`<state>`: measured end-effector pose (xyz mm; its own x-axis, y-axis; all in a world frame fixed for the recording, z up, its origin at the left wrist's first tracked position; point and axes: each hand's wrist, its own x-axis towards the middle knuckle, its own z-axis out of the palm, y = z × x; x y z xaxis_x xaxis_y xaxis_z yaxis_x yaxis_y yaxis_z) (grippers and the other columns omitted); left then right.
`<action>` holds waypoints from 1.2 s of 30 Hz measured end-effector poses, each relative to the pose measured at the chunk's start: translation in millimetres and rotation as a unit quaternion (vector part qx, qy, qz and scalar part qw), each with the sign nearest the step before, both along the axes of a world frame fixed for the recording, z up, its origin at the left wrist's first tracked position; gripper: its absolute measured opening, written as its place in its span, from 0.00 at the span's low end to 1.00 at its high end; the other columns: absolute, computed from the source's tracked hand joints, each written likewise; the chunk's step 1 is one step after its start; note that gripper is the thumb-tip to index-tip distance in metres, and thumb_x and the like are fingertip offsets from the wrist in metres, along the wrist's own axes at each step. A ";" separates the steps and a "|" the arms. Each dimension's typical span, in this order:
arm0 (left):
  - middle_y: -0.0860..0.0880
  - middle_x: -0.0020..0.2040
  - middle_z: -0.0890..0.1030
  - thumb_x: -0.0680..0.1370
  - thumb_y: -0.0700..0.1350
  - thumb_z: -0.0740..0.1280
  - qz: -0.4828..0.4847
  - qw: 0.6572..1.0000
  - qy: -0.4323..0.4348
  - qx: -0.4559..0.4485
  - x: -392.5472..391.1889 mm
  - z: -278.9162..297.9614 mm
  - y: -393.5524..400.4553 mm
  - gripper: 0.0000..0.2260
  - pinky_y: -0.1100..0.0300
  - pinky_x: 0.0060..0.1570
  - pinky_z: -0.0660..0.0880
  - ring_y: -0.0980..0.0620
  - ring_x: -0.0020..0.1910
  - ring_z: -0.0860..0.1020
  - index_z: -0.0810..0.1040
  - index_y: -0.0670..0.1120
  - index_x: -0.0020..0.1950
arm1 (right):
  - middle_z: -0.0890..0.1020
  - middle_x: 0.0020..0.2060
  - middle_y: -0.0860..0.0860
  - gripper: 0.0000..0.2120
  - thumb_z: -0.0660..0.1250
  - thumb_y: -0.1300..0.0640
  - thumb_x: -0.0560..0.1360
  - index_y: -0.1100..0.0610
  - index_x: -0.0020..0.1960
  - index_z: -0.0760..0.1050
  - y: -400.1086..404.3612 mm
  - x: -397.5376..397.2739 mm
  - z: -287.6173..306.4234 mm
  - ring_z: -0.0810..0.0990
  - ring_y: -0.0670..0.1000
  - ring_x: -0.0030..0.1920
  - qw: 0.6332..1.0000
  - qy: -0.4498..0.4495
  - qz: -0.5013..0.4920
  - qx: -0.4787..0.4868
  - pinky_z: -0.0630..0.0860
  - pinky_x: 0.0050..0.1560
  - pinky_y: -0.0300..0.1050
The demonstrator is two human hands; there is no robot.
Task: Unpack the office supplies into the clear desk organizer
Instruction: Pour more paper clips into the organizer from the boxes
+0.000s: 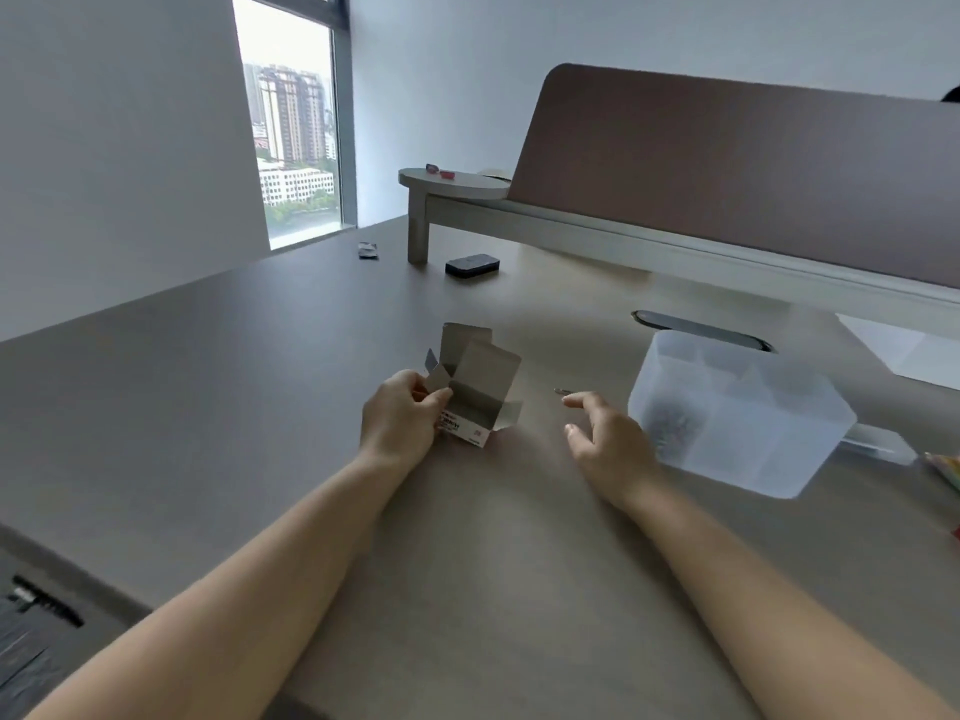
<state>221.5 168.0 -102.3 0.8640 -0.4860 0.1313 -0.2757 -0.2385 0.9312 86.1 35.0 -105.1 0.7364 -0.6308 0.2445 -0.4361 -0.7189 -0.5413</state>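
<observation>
A small cardboard box point(480, 392) with its flaps open rests on the desk, white with red print on its front. My left hand point(397, 423) grips its left side. My right hand point(605, 433) hovers just right of it, fingers apart and empty. A tiny metal item point(561, 391) lies on the desk just beyond my right fingertips. The clear desk organizer point(800, 465) stands right of my right hand; its near-left compartment holds a dark pile of small metal pieces point(670, 426).
A black flat device point(471, 266) and a small dark packet point(368, 250) lie farther back. A raised shelf point(452, 181) and a brown divider panel point(727, 174) close off the back. A cable slot point(701, 330) sits behind the organizer. Colourful packaging point(945, 470) shows at the right edge.
</observation>
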 end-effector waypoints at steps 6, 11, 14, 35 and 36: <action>0.44 0.43 0.79 0.77 0.46 0.62 0.024 0.999 -0.034 0.032 26.8 1.0 -18.5 0.07 0.48 0.51 0.77 0.42 0.44 0.80 0.73 0.43 0.43 | 0.56 0.74 0.56 0.24 0.54 0.56 0.78 0.59 0.73 0.54 -23.2 28.1 -5.7 0.52 0.53 0.75 0.993 0.112 -0.006 -0.019 0.49 0.72 0.42; 0.44 0.44 0.79 0.77 0.46 0.61 0.032 0.993 -0.099 0.053 29.2 -2.5 -23.4 0.08 0.53 0.44 0.75 0.45 0.42 0.78 0.72 0.42 0.45 | 0.67 0.70 0.54 0.22 0.57 0.56 0.78 0.58 0.70 0.61 -23.4 26.0 -5.7 0.62 0.54 0.72 0.995 0.087 0.013 -0.038 0.59 0.67 0.43; 0.47 0.45 0.76 0.78 0.46 0.61 0.043 0.987 -0.131 0.080 26.4 -3.2 -22.0 0.09 0.58 0.43 0.68 0.48 0.44 0.73 0.74 0.41 0.51 | 0.77 0.61 0.55 0.18 0.64 0.60 0.74 0.58 0.64 0.71 -20.3 12.7 -3.9 0.74 0.52 0.62 0.999 0.016 0.024 -0.038 0.65 0.57 0.34; 0.53 0.75 0.54 0.74 0.63 0.57 -0.296 0.820 -0.321 0.369 -50.0 -7.7 -12.8 0.29 0.54 0.73 0.48 0.50 0.75 0.51 0.56 0.54 0.73 | 0.74 0.38 0.51 0.07 0.61 0.65 0.73 0.54 0.40 0.74 -0.7 -72.7 17.8 0.69 0.43 0.33 0.999 -0.024 0.046 -0.013 0.66 0.34 0.30; 0.53 0.75 0.54 0.74 0.63 0.57 -0.299 0.817 -0.320 0.374 -50.7 -6.9 -17.0 0.30 0.54 0.73 0.48 0.50 0.75 0.51 0.56 0.54 0.72 | 0.75 0.35 0.51 0.09 0.62 0.65 0.72 0.53 0.37 0.72 -2.2 -77.5 28.3 0.70 0.43 0.30 0.997 -0.065 0.031 0.001 0.66 0.32 0.30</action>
